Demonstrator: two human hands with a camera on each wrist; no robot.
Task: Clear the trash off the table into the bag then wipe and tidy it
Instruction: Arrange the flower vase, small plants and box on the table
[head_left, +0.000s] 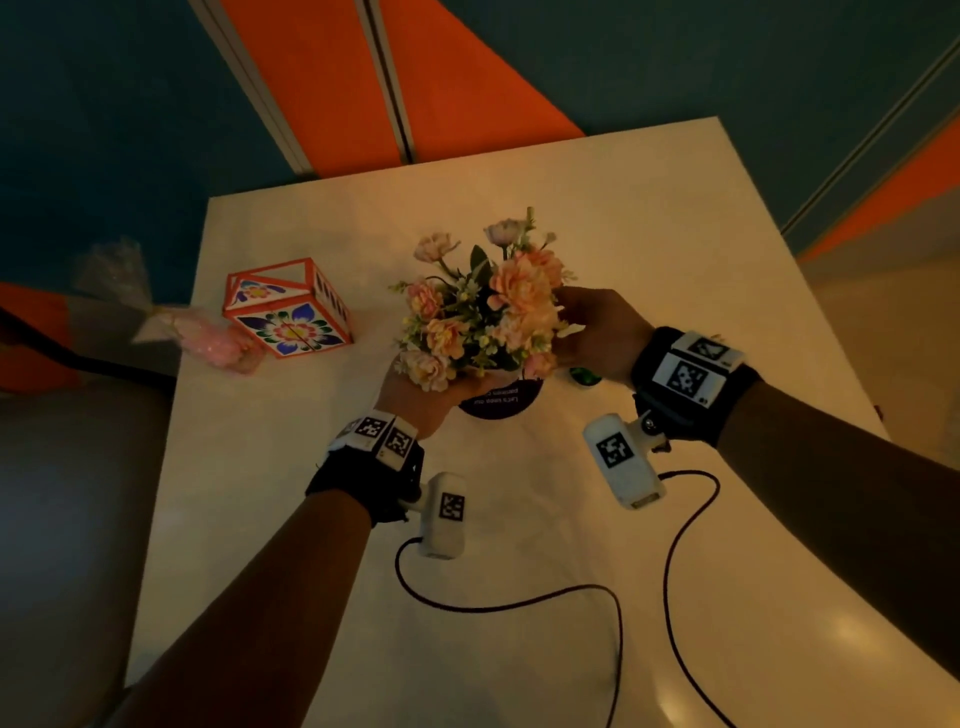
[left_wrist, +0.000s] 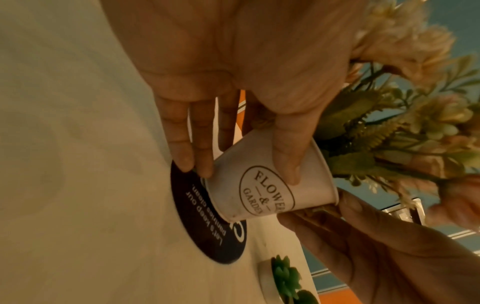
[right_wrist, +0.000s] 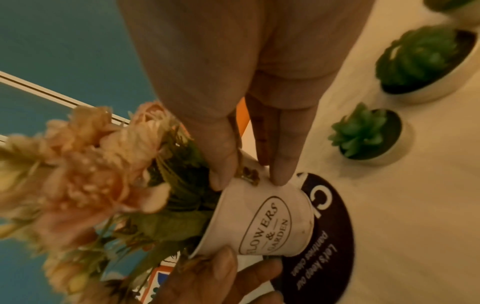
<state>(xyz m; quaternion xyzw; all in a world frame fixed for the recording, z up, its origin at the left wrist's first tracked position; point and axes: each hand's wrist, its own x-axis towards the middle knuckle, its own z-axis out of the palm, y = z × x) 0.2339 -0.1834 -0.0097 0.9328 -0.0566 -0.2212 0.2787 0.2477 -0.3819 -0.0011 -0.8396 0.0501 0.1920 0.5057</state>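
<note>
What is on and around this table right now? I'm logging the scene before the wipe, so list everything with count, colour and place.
flower pot: 1, white, lettered "FLOWERS & GARDEN", table centre, held by both hands
flowers: 1 bunch, peach-pink with green leaves, in the pot
round mat: 1, dark with white lettering, under the pot
succulent pots: 2 plainly seen, green plants in white pots, right of the mat
patterned box: 1, orange-edged with blue flower print, left part of table
plastic bag: 1, clear and pink, left table edge
table: 1, white
left hand: grip on the pot's near side
right hand: grip on the pot's rim
wrist cameras: 2, white, cabled
</note>
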